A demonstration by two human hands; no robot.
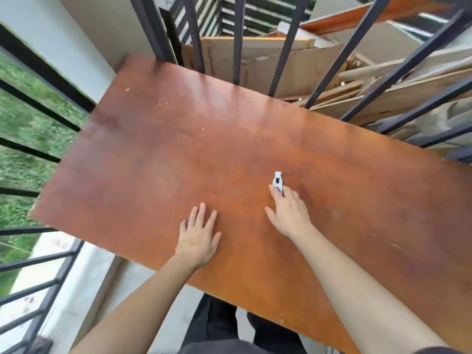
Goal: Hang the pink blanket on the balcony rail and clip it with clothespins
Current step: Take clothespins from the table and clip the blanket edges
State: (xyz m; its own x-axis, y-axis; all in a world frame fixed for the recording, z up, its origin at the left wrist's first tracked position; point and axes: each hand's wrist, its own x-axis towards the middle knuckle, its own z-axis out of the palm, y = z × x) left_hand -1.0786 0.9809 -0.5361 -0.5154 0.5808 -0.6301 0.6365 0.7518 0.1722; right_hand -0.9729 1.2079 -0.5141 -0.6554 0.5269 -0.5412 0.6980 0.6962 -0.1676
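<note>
While the left hand (198, 236) lies spread flat on the counter (178, 154), the right hand (288, 213) just beside it pinches a white clothespin (277, 181) pointing toward the rail (286, 47); no blanket shows.

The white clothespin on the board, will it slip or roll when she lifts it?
Probably not: the white clothespin looks small, flat-sided and light, so rolling seems unlikely. The right hand already pinches its end, though smooth plastic could slip.

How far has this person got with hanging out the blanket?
Nothing looks done yet: no pink blanket is in view, on the black metal railing or anywhere else. In hand: the right hand holds a white plastic clothespin above the reddish-brown wooden board, while the left hand lies flat and empty on it. Left: hanging the blanket and clipping it.
</note>
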